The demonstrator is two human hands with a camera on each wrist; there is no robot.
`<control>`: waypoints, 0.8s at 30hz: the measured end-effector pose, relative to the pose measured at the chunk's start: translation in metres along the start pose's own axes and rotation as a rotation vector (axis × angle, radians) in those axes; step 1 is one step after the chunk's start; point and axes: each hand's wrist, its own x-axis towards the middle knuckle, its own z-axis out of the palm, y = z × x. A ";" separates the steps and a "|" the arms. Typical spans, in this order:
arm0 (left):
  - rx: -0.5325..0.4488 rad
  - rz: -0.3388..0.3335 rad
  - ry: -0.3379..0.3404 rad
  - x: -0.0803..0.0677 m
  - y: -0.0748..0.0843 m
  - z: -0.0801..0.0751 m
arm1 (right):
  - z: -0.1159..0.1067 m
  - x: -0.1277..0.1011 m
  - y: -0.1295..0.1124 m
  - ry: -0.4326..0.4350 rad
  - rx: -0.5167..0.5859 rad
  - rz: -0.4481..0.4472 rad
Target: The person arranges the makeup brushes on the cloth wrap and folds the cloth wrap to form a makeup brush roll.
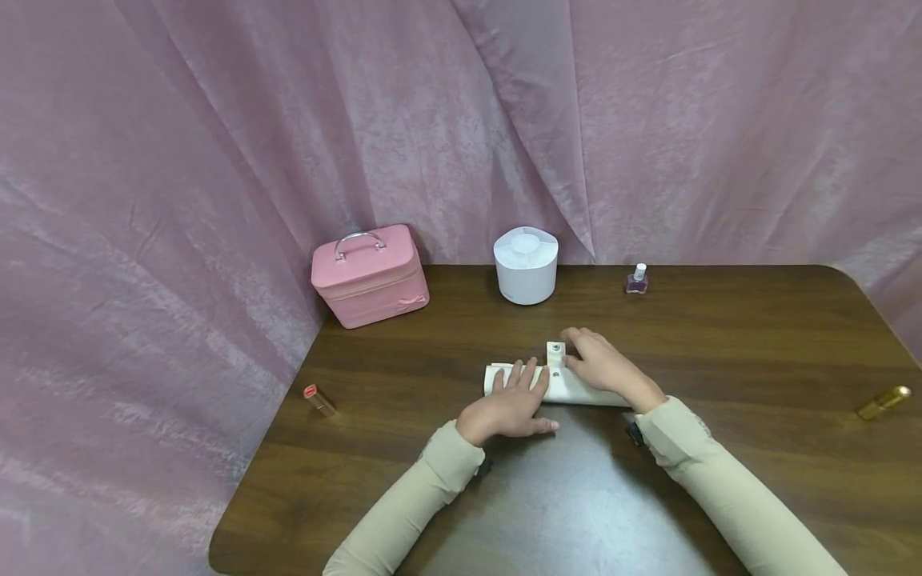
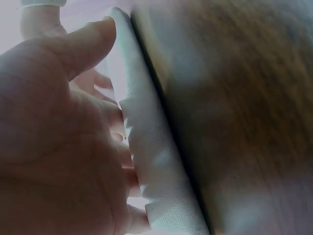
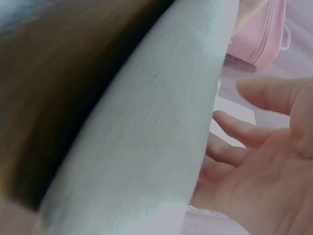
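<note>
A white rolled-up or folded cloth-like case (image 1: 585,391) lies across the middle of the table. From it a short strap (image 1: 555,353) with metal snaps sticks up toward the back. My left hand (image 1: 510,406) rests on the left part of the roll, fingers straight and spread. Beside the strap, my right hand (image 1: 608,368) reaches over the right part with loosely bent fingers. In the right wrist view, its thumb and fingers stand apart behind the roll (image 3: 142,112). The left wrist view shows the left fingers (image 2: 126,152) along the far side of the roll.
At the back stand a pink vanity case (image 1: 374,276), a white divided organizer (image 1: 527,276) and a small nail polish bottle (image 1: 637,282). A lipstick (image 1: 320,400) is at the left, a gold tube (image 1: 883,402) at the right. Pink curtain (image 1: 446,120) hangs behind the table.
</note>
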 end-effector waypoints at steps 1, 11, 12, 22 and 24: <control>-0.007 -0.001 0.006 0.000 0.000 0.000 | 0.000 0.003 0.000 0.010 0.000 0.000; -0.048 0.026 0.062 0.002 -0.008 -0.001 | 0.001 0.016 0.000 0.065 0.007 -0.008; -0.038 0.028 0.071 0.002 -0.009 -0.001 | 0.001 0.016 0.000 0.071 0.008 -0.011; 0.050 0.036 0.166 0.004 -0.007 -0.006 | 0.003 0.010 -0.002 0.104 0.018 -0.037; 0.059 0.036 0.175 0.005 -0.007 -0.006 | 0.003 0.008 -0.003 0.102 0.014 -0.048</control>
